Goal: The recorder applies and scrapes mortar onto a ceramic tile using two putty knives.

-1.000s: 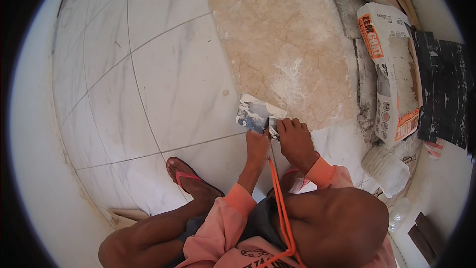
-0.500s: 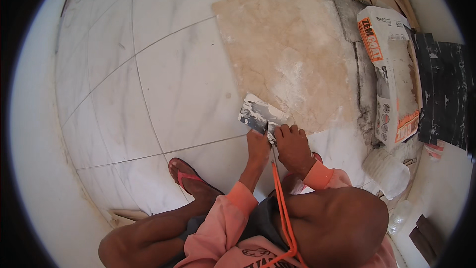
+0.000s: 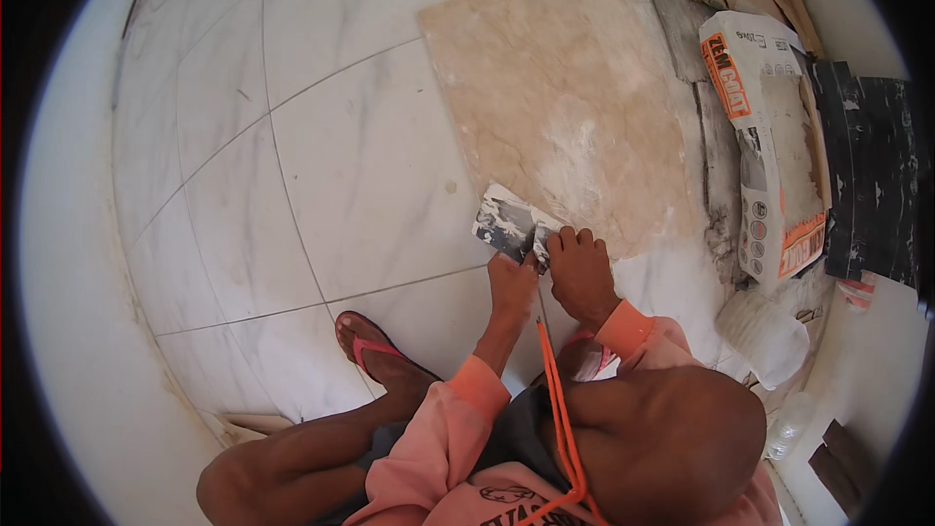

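Note:
My left hand is closed around the lower end of a wide putty knife, its dark blade smeared with white paste. Close beside it, my right hand grips a second putty knife, also streaked with paste. This second blade lies over or against the right part of the first; whether they touch is hard to tell. Both handles are mostly hidden by the fingers. The knives are held above the near left edge of a beige marbled tile, which carries a patch of white powder or paste.
An opened white and orange paper sack lies to the right, beside dark strips. Nearer are a whitish plastic container and a clear bottle. White marbled floor tiles spread left. An orange cord hangs before me.
My right hand has moved slightly forward, and its knife has shifted farther up along the first blade. The left hand has barely moved.

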{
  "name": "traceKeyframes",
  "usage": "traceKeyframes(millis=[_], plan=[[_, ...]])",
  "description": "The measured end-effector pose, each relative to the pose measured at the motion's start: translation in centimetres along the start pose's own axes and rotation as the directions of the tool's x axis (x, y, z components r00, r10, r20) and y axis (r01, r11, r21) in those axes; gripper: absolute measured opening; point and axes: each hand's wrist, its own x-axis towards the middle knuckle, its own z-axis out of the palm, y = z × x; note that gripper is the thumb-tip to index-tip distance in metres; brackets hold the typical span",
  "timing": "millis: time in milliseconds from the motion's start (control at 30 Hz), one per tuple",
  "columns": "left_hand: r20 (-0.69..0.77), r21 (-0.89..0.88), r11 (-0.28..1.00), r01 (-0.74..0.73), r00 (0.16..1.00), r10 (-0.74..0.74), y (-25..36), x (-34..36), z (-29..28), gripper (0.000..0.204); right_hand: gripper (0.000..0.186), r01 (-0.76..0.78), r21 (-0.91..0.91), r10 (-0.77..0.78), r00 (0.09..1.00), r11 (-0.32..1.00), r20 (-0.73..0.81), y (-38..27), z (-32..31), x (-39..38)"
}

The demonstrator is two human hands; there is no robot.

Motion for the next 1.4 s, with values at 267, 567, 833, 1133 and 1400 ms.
traceKeyframes(millis=[267,567,833,1133,1400], plan=[[-0.012,0.058,0.998,0.037,0.999,-0.036,-0.6,-0.3,-0.5,0.008,0.024,-0.018,0.004,0.018,1.0,1.0,-0.018,-0.1,0.3,-0.1],[-0.029,0.062,0.998,-0.019,0.999,0.021,0.3,-0.2,0.0,0.003,0.022,0.008,-0.02,-0.008,1.0,1.0,-0.01,-0.6,0.1,0.0],[-0.053,-0.035,0.999,0.004,0.999,-0.005,-0.2,-0.3,0.2,0.001,0.022,0.054,0.008,-0.054,0.998,0.999,-0.035,-0.7,0.2,-0.4],[-0.009,-0.026,1.0,-0.012,1.0,0.012,-0.1,-0.6,0.1,0.009,0.028,0.005,0.002,-0.005,1.0,1.0,0.025,-1.3,0.0,-0.2],[0.018,-0.046,0.997,0.066,0.998,-0.065,-0.2,-0.5,0.0,0.015,0.026,0.012,0.042,-0.014,0.999,0.999,0.029,-1.3,-0.5,0.4]])
